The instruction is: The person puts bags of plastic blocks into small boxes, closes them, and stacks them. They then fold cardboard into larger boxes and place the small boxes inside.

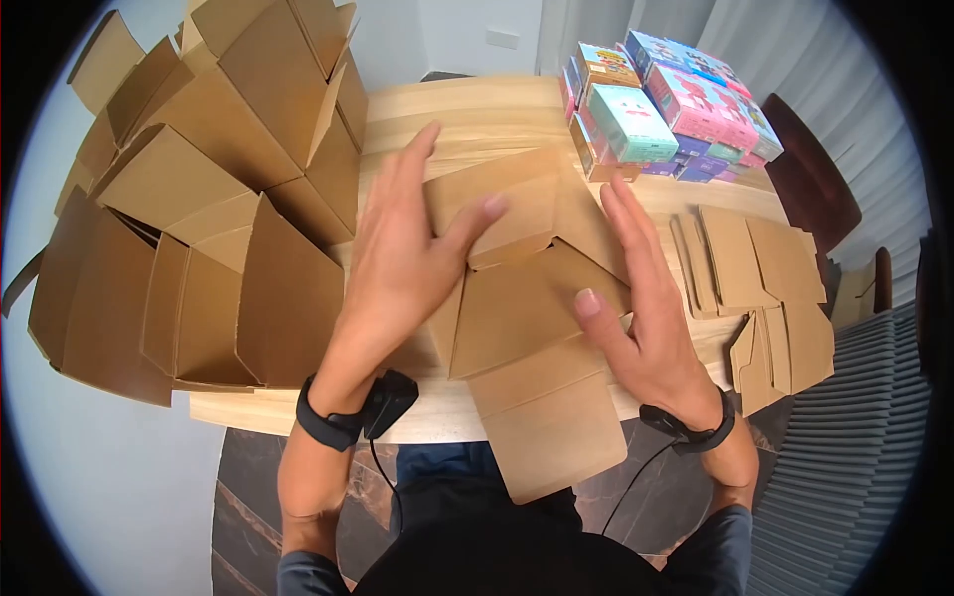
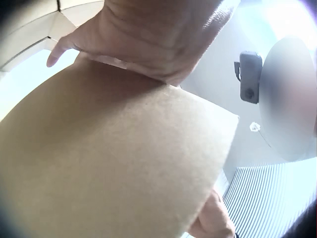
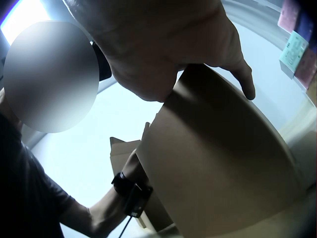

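Note:
An open brown cardboard box (image 1: 527, 298) stands at the table's near edge, its flaps spread and one long flap (image 1: 552, 427) hanging toward the person's lap. On its left side is the left hand (image 1: 402, 243), fingers straight, with the thumb reaching over the far flap. The right hand (image 1: 646, 298) lies along the opposite side, fingers extended and thumb over the box's inside. In the left wrist view a broad cardboard panel (image 2: 109, 163) passes beneath the palm. The right wrist view shows another panel (image 3: 213, 153) directly under that hand. Neither hand curls its fingers around the cardboard.
Several opened cardboard boxes (image 1: 209, 313) crowd the left side, some stacked high. Flattened cartons (image 1: 760, 263) lie at the right. A pile of colourful printed boxes (image 1: 696, 104) occupies the table's (image 1: 462, 109) far right corner. A dark chair (image 1: 810, 164) stands beyond the right edge.

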### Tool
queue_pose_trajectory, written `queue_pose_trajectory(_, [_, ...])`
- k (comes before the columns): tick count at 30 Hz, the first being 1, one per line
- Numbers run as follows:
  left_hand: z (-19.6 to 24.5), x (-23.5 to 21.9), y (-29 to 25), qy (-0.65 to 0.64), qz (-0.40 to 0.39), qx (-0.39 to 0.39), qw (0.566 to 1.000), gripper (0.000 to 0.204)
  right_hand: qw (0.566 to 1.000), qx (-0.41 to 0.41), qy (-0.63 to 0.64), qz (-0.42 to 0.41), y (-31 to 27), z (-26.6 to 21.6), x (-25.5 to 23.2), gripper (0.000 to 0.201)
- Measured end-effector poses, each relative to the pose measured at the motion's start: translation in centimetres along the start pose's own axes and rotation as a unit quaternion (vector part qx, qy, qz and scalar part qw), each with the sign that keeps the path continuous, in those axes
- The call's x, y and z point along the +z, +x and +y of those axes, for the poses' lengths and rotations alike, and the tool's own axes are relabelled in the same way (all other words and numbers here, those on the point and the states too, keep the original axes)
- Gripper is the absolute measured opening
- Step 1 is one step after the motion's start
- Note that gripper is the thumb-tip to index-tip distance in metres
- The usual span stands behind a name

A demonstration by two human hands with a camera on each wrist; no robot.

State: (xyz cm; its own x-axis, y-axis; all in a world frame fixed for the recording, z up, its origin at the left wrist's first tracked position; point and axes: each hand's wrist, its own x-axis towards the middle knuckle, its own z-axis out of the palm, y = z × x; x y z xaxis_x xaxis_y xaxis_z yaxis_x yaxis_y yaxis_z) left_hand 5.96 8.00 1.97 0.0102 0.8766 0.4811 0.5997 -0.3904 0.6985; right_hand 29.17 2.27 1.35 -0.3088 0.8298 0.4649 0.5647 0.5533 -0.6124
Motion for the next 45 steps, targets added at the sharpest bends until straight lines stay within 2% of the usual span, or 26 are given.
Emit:
queue_pose_trajectory(1, [-0.6,-0.4,0.0,0.001,0.000,0.002,1.000,0.079,0.998,0.036,0.040,-0.016,-0.2,0.2,0.0,0.077])
queue_pose_trajectory(4, [-0.3,-2.1,0.3,0.076,-0.122,0.053,0.988,0.072,0.984,0.037,0.172,-0.027,-0.4,0.8,0.5,0.089])
queue_pose_trajectory(6, [0.8,-1.9,1.1,0.147,-0.197,0.069,0.967,0.068,0.993,0.006,0.112,-0.048,-0.3,0.5,0.0,0.098])
queue_pose_trajectory(8, [0.4,-1.6,1.0,0.149,-0.188,0.085,0.967,0.065,0.996,-0.027,0.053,-0.064,-0.4,0.3,-0.2,0.108])
queue_pose_trajectory(10, [0.4,-1.5,1.1,0.153,-0.179,0.109,0.966,0.063,0.999,0.007,0.016,-0.038,-0.9,0.0,-0.3,0.120])
queue_pose_trajectory(11, [0.5,-1.7,1.1,0.059,-0.186,0.018,0.981,0.063,0.999,0.008,0.016,-0.035,-1.2,-0.5,-0.3,0.120])
queue_pose_trajectory(13, [0.7,-1.9,0.4,-0.034,-0.192,-0.071,0.978,0.062,0.988,0.099,0.117,-0.024,-1.8,-1.9,-0.2,0.119])
queue_pose_trajectory(15, [0.7,-1.8,-0.9,-0.006,-0.080,-0.020,0.997,0.065,0.978,0.126,0.162,-0.038,-2.5,-1.7,-0.1,0.119])
queue_pose_trajectory(16, [0.5,-1.8,-1.1,-0.006,-0.079,-0.018,0.997,0.065,0.965,0.150,0.206,-0.057,-2.7,-1.5,0.1,0.120])
queue_pose_trajectory(20, [0.6,-2.3,-2.0,-0.040,0.013,-0.076,0.996,0.063,0.957,0.144,0.250,-0.028,-3.6,-2.0,0.3,0.109])
queue_pose_trajectory(22, [1.5,-3.1,-2.2,-0.320,-0.024,-0.272,0.907,0.058,0.929,0.175,0.323,-0.036,-4.0,-3.6,0.3,0.084])
queue_pose_trajectory(25, [6.0,-4.5,-3.0,-0.256,0.017,-0.160,0.953,0.044,0.897,0.210,0.389,0.024,-4.3,-5.9,-0.1,0.067])
queue_pose_trajectory(26, [7.8,-5.8,-2.9,-0.209,0.028,-0.048,0.976,0.041,0.900,0.202,0.386,0.029,-3.9,-7.1,-0.2,0.067])
queue_pose_trajectory(27, [9.6,-7.1,-2.7,-0.161,0.049,0.064,0.984,0.039,0.887,0.166,0.418,0.108,-3.4,-8.6,-0.2,0.068])
queue_pose_trajectory(29, [12.2,-10.1,-2.9,-0.056,0.111,0.293,0.948,0.043,0.829,0.127,0.469,0.276,-3.3,-9.1,-0.1,0.077])
queue_pose_trajectory(30, [12.7,-10.5,-2.8,-0.106,0.136,0.384,0.907,0.048,0.767,0.035,0.560,0.312,-2.5,-10.6,0.2,0.077])
queue_pose_trajectory(31, [13.4,-11.0,-2.6,-0.145,0.154,0.473,0.856,0.053,0.764,0.015,0.562,0.318,-2.2,-10.5,0.1,0.077])
queue_pose_trajectory(34, [11.0,-10.6,-6.3,-0.382,0.124,0.406,0.821,0.058,0.761,-0.090,0.564,0.307,-3.0,-6.8,0.5,0.073])
queue_pose_trajectory(35, [9.2,-10.1,-8.7,-0.453,0.110,0.312,0.828,0.055,0.756,-0.111,0.578,0.288,-3.5,-5.4,0.6,0.072])
queue_pose_trajectory(37, [6.7,-7.7,-12.6,-0.503,0.154,0.138,0.839,0.050,0.757,-0.076,0.582,0.288,-5.9,-3.1,2.7,0.070])
queue_pose_trajectory(39, [4.9,-5.2,-16.4,-0.545,0.111,-0.037,0.830,0.042,0.762,0.045,0.611,0.209,-8.7,-2.0,4.4,0.065])
queue_pose_trajectory(40, [4.1,-4.6,-17.8,-0.539,0.081,-0.104,0.832,0.032,0.796,0.085,0.567,0.194,-9.6,-2.1,4.9,0.062])
queue_pose_trajectory(42, [4.3,-5.0,-19.3,-0.332,0.146,-0.079,0.928,0.034,0.863,0.128,0.435,0.222,-10.0,-2.1,4.5,0.068])
queue_pose_trajectory(43, [4.0,-5.8,-19.1,-0.330,0.150,-0.087,0.928,0.034,0.863,0.133,0.436,0.215,-9.5,-1.9,3.7,0.068])
queue_pose_trajectory(44, [4.5,-7.5,-17.4,-0.132,0.166,0.061,0.975,0.041,0.909,0.095,0.334,0.230,-8.6,-1.7,2.7,0.077])
queue_pose_trajectory(45, [5.1,-8.8,-15.6,0.077,0.168,0.206,0.961,0.048,0.942,0.053,0.229,0.241,-7.9,-2.0,2.1,0.091])
